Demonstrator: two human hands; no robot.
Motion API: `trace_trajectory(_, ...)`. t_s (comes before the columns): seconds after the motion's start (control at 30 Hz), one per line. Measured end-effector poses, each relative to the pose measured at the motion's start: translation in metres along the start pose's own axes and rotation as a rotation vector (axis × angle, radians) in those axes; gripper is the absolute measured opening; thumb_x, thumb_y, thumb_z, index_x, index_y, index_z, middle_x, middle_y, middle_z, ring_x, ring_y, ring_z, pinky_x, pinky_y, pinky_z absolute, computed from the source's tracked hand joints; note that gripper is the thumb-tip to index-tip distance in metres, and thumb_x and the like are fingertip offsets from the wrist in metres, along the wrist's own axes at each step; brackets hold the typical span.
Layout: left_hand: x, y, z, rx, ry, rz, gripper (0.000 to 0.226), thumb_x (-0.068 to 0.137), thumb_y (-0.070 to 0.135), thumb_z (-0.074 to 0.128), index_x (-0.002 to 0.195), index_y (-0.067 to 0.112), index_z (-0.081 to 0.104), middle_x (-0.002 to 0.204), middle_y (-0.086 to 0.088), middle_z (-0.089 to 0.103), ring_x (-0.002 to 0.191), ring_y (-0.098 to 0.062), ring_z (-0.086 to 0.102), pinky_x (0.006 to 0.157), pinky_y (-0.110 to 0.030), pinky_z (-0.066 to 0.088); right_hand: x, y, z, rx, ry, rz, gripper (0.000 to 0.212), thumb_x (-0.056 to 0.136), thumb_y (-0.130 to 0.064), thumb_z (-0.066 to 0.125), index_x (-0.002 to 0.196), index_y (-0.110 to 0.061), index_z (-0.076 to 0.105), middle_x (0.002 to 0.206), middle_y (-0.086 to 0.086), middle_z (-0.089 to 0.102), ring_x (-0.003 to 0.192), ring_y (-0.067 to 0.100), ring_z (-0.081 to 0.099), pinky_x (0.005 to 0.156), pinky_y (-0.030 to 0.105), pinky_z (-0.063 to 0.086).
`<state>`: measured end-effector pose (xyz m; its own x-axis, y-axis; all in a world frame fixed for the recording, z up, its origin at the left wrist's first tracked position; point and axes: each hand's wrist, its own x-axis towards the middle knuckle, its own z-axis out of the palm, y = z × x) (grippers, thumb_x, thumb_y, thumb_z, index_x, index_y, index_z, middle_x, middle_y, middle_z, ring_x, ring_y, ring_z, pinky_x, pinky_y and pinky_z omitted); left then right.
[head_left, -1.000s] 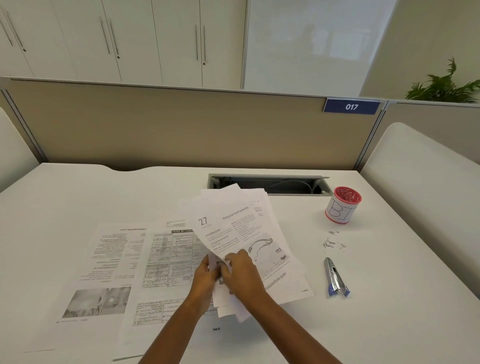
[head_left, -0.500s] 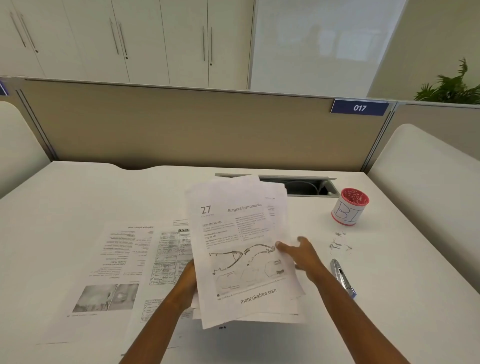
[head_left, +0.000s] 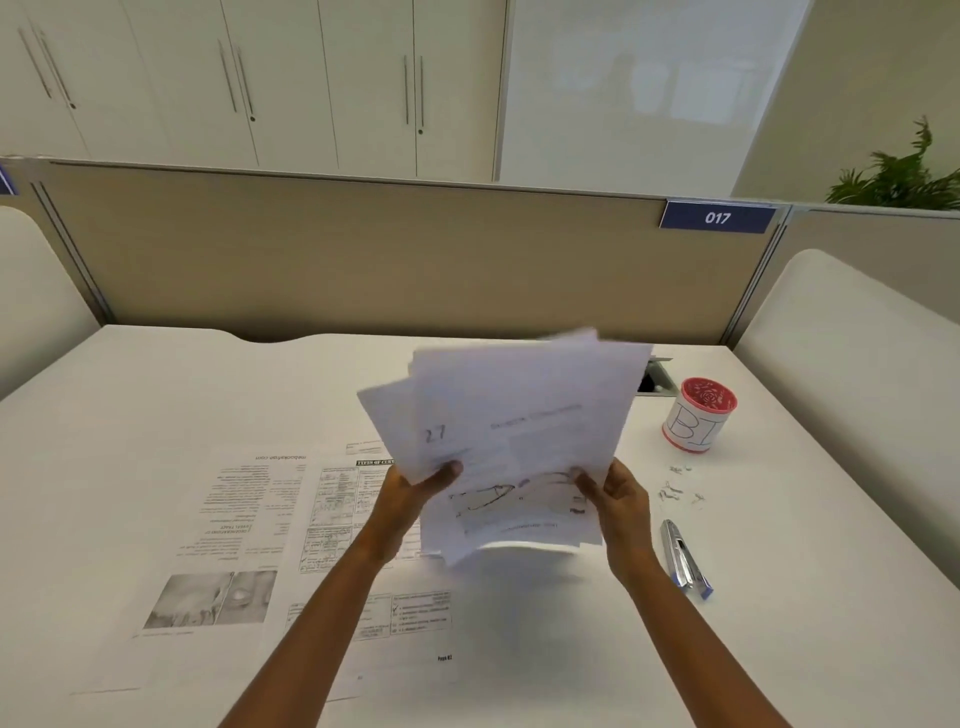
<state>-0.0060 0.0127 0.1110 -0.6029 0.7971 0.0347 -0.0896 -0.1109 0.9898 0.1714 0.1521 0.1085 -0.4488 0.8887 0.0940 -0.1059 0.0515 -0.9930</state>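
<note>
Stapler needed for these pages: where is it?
In the head view the stapler lies on the table, right of the right hand, nearer than the red-rimmed cup.

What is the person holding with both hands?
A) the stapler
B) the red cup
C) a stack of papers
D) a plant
C: the left hand and the right hand each grip one side of the stack of papers, while the red cup and the stapler sit apart on the desk.
</note>
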Motion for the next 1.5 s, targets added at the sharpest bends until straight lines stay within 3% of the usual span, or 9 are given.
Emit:
trace_trajectory(0.17,-0.006,-0.011,0.009,0.120,-0.095,-0.082,0.038,0.063,0.033,0.069,0.099,0.029,0.055,0.101,0.001,0.064,0.099,-0.023,0.058,0.076,-0.022,0.050,-0.009,0.028,-0.003,-0.199,-0.106,0.042,0.017,0.085,-0.004,0.058,0.091,-0.020,0.059,0.087,0.005,0.066,0.085,0.024,0.064,0.060,0.013,0.053)
trace_trajectory(0.27,0.003,-0.025,-0.005,0.353,0.082,-0.163,0.055,0.075,0.029,0.072,0.123,0.017,0.047,0.123,-0.009,0.055,0.115,-0.029,0.049,0.085,-0.031,0.045,-0.005,0.039,-0.009,-0.206,0.018,0.046,0.008,0.089,-0.009,0.054,0.094,-0.012,0.059,0.085,0.011,0.063,0.079,0.026,0.058,0.053,0.013,0.051)
trace_trajectory(0.37,0.005,-0.038,-0.035,0.893,0.361,-0.311,0.069,0.081,0.035,0.065,0.136,0.008,0.033,0.135,-0.024,0.040,0.125,-0.037,0.037,0.098,-0.046,0.037,0.002,0.042,-0.017,-0.173,0.097,0.080,0.007,0.088,-0.018,0.056,0.091,-0.012,0.059,0.082,0.007,0.063,0.077,0.027,0.058,0.060,0.030,0.052)
trace_trajectory(0.5,-0.008,-0.048,-0.082,1.359,0.441,-0.539,0.089,0.081,0.062,0.047,0.142,0.007,0.013,0.147,-0.033,0.011,0.138,-0.044,0.009,0.111,-0.052,0.016,0.006,0.046,-0.029,-0.179,0.106,0.285,0.017,0.089,-0.014,0.055,0.106,-0.012,0.056,0.087,0.009,0.060,0.077,0.025,0.057,0.055,0.028,0.048)
trace_trajectory(0.63,-0.021,-0.058,-0.120,1.337,0.489,-0.717,0.106,0.076,0.070,0.045,0.145,0.005,-0.003,0.147,-0.037,0.001,0.138,-0.047,-0.001,0.110,-0.057,0.006,0.000,0.060,-0.036,-0.314,0.075,0.386,0.026,0.088,-0.010,0.055,0.112,-0.002,0.057,0.089,0.012,0.061,0.072,0.022,0.056,0.052,0.027,0.046)
trace_trajectory(0.73,-0.027,-0.066,-0.127,1.250,0.485,-0.790,0.108,0.075,0.067,0.052,0.144,0.005,-0.004,0.146,-0.038,0.003,0.137,-0.048,0.006,0.109,-0.056,0.014,-0.005,0.067,-0.034,-0.340,0.056,0.443,0.023,0.088,-0.007,0.055,0.109,-0.001,0.059,0.088,0.011,0.062,0.067,0.017,0.057,0.050,0.025,0.045)
trace_trajectory(1.03,-0.021,-0.065,-0.078,1.496,0.329,-0.569,0.087,0.077,0.067,0.048,0.137,0.009,0.022,0.131,-0.016,0.038,0.119,-0.027,0.041,0.090,-0.033,0.044,-0.004,0.076,-0.020,-0.445,0.011,0.457,0.026,0.087,-0.006,0.054,0.112,0.000,0.060,0.112,0.020,0.064,0.086,0.027,0.058,0.051,0.020,0.042)
trace_trajectory(1.23,-0.008,-0.064,-0.067,1.251,0.204,-0.441,0.067,0.084,0.049,0.054,0.135,0.011,0.035,0.132,-0.015,0.040,0.122,-0.031,0.041,0.097,-0.036,0.040,-0.001,0.073,-0.012,-0.407,-0.043,0.482,0.028,0.088,-0.008,0.052,0.114,-0.004,0.059,0.115,0.014,0.064,0.096,0.029,0.061,0.056,0.020,0.046)
trace_trajectory(1.5,-0.015,-0.062,-0.088,1.296,0.439,-0.686,0.079,0.074,0.062,0.057,0.129,0.009,0.035,0.129,-0.018,0.037,0.120,-0.031,0.039,0.098,-0.043,0.037,-0.002,0.074,-0.014,-0.365,-0.052,0.517,0.028,0.087,-0.006,0.051,0.114,-0.005,0.059,0.107,0.011,0.065,0.096,0.031,0.062,0.062,0.027,0.050)
